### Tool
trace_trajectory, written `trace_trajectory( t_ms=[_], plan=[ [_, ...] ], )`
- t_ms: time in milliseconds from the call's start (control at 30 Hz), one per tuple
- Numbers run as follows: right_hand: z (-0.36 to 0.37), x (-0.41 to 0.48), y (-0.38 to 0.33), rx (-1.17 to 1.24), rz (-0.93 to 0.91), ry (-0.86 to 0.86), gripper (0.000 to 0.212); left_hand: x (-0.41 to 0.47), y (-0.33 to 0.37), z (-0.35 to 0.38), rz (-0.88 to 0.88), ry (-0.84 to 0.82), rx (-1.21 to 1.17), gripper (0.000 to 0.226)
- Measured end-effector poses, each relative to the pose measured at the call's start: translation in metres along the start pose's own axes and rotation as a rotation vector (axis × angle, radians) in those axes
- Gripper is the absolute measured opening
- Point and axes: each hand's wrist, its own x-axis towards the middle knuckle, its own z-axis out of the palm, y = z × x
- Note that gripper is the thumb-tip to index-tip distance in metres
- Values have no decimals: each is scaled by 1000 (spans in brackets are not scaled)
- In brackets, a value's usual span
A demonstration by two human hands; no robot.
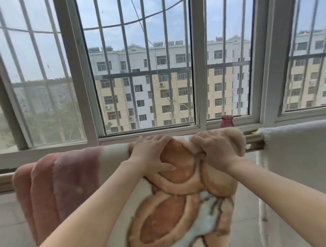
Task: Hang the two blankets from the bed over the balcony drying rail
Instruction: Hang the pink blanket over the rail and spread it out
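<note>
Settling the patterned blanket [174, 209] on the rail [0, 181]

Left hand [151, 155] clasps the blanket over the rail, fingers on top, thumb beneath; right hand [216, 148] bunches a fold at the crest; the white blanket [305, 152] already hangs just to the right; next, likely, draw the bunched fold sideways to flatten it, keeping both sides balanced so nothing slides off.

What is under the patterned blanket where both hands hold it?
The drying rail: it shows bare right of the patterned blanket and passes under it. The stretch beneath the left hand and right hand is covered.
</note>
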Motion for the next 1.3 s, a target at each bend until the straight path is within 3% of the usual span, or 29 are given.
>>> trace_trajectory(
  t_ms=[167, 367, 500, 600, 700, 800, 900, 967, 1100, 1233, 1300],
  plan=[
    [-11, 5, -1, -1, -9, 76, 9, 14, 8, 4, -1, 109, 48, 76],
    [-37, 38, -5, -88, -130, 105, 20, 15, 0, 0, -150, 220, -64, 53],
    [-39, 69, -15, -142, -108, 148, 23, 22, -13, -5, -306, 134, -63, 46],
    [-24, 79, -23, 22, 119, -64, 22, 28, -15, 0, -400, -2, 12, 42],
    [-13, 77, -17, 146, 234, -273, 38, 31, -14, 5, -463, -145, 6, 46],
    [-14, 66, -9, 221, 218, -205, 46, 31, -21, 2, -461, -188, -30, 39],
    [-11, 53, -12, 221, 125, -144, 43, 28, -18, -1, -284, -49, -117, 24],
    [-8, 44, -12, 214, 66, -99, 43, 26, -10, -3, -160, 58, -146, 26],
    [-4, 28, -4, 137, -6, -82, 52, 20, -5, -4, -169, 140, -67, 22],
    [1, 17, 1, 142, -107, 3, 75, 14, -1, 1, -132, 63, 42, 68],
    [-1, 10, 3, 181, -100, 39, 76, 16, 4, 2, -110, -14, 124, 74]
  ],
)
